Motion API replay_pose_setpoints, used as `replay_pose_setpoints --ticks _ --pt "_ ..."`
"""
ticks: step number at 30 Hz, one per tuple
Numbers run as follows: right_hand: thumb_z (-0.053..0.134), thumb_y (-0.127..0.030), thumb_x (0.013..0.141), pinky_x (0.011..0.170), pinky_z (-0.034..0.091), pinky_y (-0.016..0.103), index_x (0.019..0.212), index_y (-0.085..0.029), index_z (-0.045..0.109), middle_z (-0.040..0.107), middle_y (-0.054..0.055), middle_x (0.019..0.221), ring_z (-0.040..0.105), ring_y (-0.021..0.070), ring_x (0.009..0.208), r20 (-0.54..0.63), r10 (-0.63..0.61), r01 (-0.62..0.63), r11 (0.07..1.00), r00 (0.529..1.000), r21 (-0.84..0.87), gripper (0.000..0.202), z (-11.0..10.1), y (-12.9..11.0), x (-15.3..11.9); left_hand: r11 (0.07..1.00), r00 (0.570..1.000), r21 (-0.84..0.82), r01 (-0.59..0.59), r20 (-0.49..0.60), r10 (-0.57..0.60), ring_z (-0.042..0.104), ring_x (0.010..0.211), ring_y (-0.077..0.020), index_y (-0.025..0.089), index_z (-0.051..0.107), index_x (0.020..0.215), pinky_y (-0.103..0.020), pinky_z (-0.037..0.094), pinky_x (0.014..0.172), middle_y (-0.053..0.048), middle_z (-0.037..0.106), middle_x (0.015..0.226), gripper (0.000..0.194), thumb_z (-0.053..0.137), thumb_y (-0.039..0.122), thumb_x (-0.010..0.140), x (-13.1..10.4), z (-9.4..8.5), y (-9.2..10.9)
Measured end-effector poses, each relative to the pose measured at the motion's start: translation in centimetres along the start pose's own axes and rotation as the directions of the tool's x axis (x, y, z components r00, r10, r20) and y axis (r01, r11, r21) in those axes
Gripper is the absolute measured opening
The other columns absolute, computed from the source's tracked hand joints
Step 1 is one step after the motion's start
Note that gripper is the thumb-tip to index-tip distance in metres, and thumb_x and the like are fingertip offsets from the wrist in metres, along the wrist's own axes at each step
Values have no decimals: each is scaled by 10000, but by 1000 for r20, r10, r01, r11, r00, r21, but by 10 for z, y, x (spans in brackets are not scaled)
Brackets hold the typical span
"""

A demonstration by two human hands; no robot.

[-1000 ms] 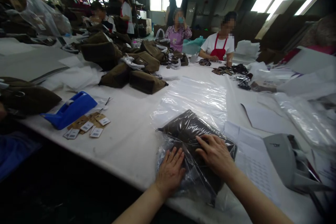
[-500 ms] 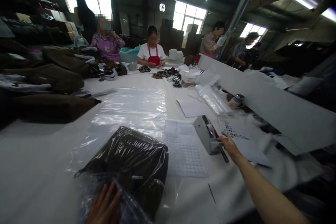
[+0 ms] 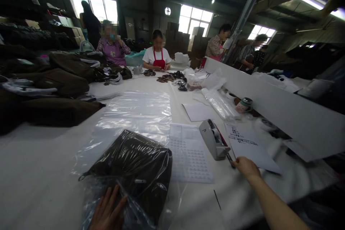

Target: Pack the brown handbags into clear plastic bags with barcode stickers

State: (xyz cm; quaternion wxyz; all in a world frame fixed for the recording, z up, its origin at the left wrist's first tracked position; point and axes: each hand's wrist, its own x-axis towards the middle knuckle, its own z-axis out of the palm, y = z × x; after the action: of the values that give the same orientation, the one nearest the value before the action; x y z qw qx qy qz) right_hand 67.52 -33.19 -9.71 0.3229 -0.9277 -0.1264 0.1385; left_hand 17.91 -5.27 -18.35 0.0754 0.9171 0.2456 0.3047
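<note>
My left hand point(image 3: 109, 208) lies flat, fingers stretched, on the loose end of a clear plastic bag point(image 3: 90, 197). Inside the bag is a dark olive fabric bag point(image 3: 134, 158), with a small zip-pull loop sticking out at its left corner. My right hand point(image 3: 246, 168) is pinched just in front of a grey tape dispenser point(image 3: 211, 140). Its fingertips appear to hold a strip of clear tape, which is hardly visible. A dark pen point(image 3: 230, 159) lies beside the dispenser, close to those fingertips.
Flat clear plastic bags point(image 3: 137, 106) lie beyond the wrapped bag. A printed label sheet point(image 3: 191, 154) and a handwritten paper point(image 3: 250, 147) flank the dispenser. Olive bags point(image 3: 54, 82) are piled at left. A cup point(image 3: 244, 105) stands by the white divider point(image 3: 283, 97). Co-workers sit across the table.
My right hand has drawn back from the dispenser's front end, toward me and slightly right. My left hand stays on the plastic. The view has tilted slightly.
</note>
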Motion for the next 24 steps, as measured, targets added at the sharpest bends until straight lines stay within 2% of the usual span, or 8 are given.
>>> replay_pose_setpoints --ticks 3,5,7,9,13,15,18,24 --pt "735 -372 491 474 303 311 346 -215 513 490 32 390 457 189 424 99 -58 73 985 993 -155 308 -11 -23 -8 999 999 36 -12 46 10 229 1360 -274 381 279 1389 -516 304 1061 -4 194 1510 598 449 172 856 0 -10 6" --pt "679 -471 589 508 342 316 423 -222 572 550 39 470 512 210 500 227 -163 209 959 960 -194 317 -2 -64 -20 999 996 53 -2 85 -3 243 1355 -278 368 329 1370 -513 348 1032 -30 227 1502 567 466 177 854 0 -17 13" --pt "604 -531 680 540 376 301 545 -222 620 579 29 553 532 199 560 384 -312 390 909 869 -145 338 21 -124 -47 998 994 52 21 110 -27 232 1357 -297 348 377 1348 -530 365 1011 -59 253 1493 528 476 188 856 2 -22 18" --pt "573 -527 728 534 382 274 598 -208 618 571 19 582 516 172 566 568 -445 550 835 693 -16 347 56 -192 -90 998 988 44 51 144 -57 206 1363 -310 336 395 1341 -545 350 1015 -80 257 1489 520 484 180 853 3 -25 22" --pt "588 -415 745 483 354 226 625 -205 622 572 -19 563 516 130 536 801 -561 800 569 209 189 243 135 -297 -196 996 977 22 89 193 -91 192 1364 -329 329 349 1369 -566 316 1027 -101 277 1478 574 518 192 839 5 -31 27" --pt "617 -363 727 520 373 231 628 -213 643 610 -13 579 556 139 560 828 -553 953 290 95 85 182 173 -320 -234 996 976 7 92 198 -91 200 1361 -332 314 330 1381 -562 306 1036 -101 299 1469 589 532 218 836 4 -34 28" --pt "650 -268 691 623 416 282 629 -194 663 664 61 649 624 207 680 833 -537 989 12 133 -150 97 218 -331 -251 995 980 -24 99 175 -94 205 1360 -334 333 352 1368 -557 299 1042 -85 278 1480 572 550 264 836 1 -36 28" --pt "781 -503 478 593 429 332 849 -171 645 676 115 769 634 295 730 785 -521 922 8 334 -387 516 237 -348 -197 992 983 -44 117 144 -110 209 1359 -334 370 353 1357 -558 303 1029 -65 246 1494 582 571 267 827 -1 -31 26"
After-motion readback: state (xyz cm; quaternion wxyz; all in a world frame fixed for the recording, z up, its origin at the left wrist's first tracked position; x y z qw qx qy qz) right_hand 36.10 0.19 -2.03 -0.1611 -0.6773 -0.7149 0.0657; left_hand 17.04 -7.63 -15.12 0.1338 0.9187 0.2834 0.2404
